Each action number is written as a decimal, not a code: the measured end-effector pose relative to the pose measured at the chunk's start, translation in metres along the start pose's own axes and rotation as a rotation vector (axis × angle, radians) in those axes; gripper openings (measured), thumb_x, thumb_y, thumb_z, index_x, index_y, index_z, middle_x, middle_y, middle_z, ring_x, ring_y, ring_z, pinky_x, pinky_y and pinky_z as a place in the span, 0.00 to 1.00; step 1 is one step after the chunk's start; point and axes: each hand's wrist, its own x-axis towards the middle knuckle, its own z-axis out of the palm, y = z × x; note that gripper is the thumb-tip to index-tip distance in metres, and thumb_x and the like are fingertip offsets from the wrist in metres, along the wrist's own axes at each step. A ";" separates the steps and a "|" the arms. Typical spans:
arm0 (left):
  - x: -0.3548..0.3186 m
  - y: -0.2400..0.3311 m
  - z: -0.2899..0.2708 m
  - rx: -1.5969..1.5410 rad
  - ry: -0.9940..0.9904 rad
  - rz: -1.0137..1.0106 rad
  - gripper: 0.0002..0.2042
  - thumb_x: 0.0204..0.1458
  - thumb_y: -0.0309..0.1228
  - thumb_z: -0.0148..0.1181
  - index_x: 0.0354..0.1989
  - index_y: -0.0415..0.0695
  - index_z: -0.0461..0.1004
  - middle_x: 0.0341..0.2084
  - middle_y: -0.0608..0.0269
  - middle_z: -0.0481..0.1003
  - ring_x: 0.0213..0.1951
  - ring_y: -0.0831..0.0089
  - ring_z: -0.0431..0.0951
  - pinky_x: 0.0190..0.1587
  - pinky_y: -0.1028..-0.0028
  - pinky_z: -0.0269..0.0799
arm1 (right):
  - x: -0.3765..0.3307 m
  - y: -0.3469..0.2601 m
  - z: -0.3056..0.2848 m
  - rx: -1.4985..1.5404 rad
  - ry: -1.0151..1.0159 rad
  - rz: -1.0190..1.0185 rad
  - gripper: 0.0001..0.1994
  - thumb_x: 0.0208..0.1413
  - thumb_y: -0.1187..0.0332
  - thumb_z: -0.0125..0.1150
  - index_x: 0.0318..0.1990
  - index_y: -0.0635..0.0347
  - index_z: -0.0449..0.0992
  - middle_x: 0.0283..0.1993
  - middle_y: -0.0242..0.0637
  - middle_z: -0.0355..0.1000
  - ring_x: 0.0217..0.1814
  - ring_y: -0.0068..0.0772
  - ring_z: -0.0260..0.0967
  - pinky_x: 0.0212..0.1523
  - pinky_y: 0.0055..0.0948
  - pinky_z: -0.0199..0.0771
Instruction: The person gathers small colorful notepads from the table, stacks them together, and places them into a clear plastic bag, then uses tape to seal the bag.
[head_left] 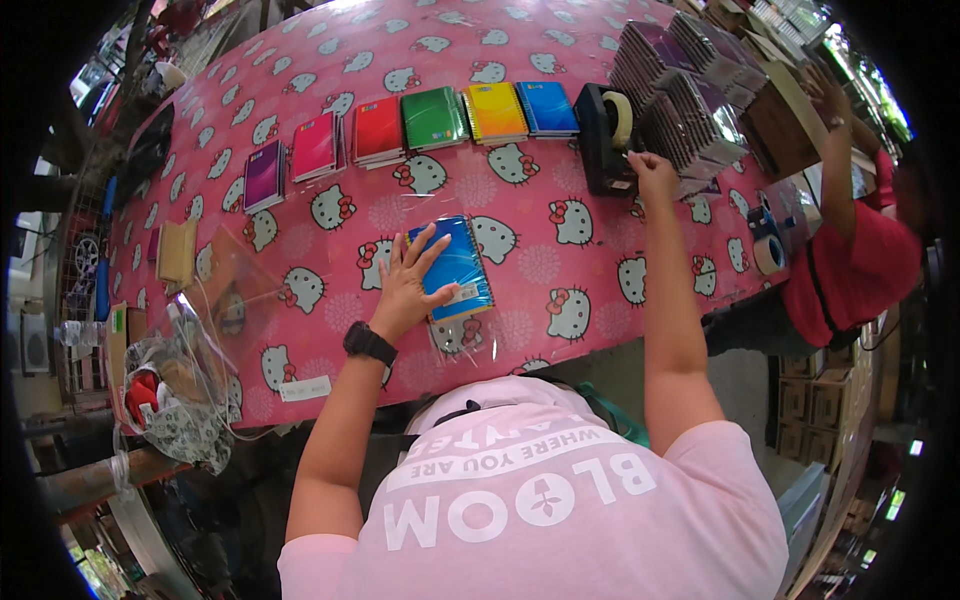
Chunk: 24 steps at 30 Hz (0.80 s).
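Observation:
My left hand lies flat with spread fingers on a blue spiral notebook, pressing it to the table. Around the notebook is a clear plastic sleeve, which sticks out past its edges. My right hand reaches to the near right side of a black tape dispenser. Its thumb and fingers are pinched together at the tape's end, though the clear strip itself hardly shows. A pale roll of tape sits in the dispenser.
Beyond my hands runs a row of notebooks: purple, pink, red, green, yellow, blue. Tall wrapped stacks stand right. Another person is at the table's right edge. A plastic bag hangs left.

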 end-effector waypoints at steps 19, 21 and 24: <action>0.007 0.002 -0.008 0.064 0.052 0.035 0.40 0.31 0.49 0.68 0.59 0.65 0.59 0.62 0.75 0.52 0.64 0.49 0.45 0.57 0.39 0.43 | -0.178 -0.145 0.119 -0.911 -0.866 -0.298 0.29 0.36 0.43 0.66 0.36 0.61 0.77 0.36 0.43 0.75 0.36 0.38 0.75 0.35 0.36 0.73; 0.006 0.013 -0.013 0.141 0.011 -0.017 0.40 0.33 0.46 0.67 0.61 0.61 0.58 0.63 0.69 0.51 0.64 0.50 0.45 0.59 0.44 0.44 | -0.167 -0.137 0.106 -0.912 -0.992 -0.216 0.27 0.38 0.48 0.68 0.40 0.61 0.76 0.37 0.42 0.75 0.37 0.37 0.74 0.38 0.34 0.72; -0.017 0.002 0.002 -0.309 0.470 0.074 0.35 0.43 0.38 0.61 0.63 0.53 0.55 0.63 0.60 0.52 0.63 0.55 0.51 0.62 0.56 0.48 | -0.146 -0.107 0.076 -0.599 -1.126 -0.067 0.26 0.41 0.58 0.67 0.47 0.61 0.71 0.39 0.39 0.75 0.39 0.35 0.73 0.40 0.31 0.72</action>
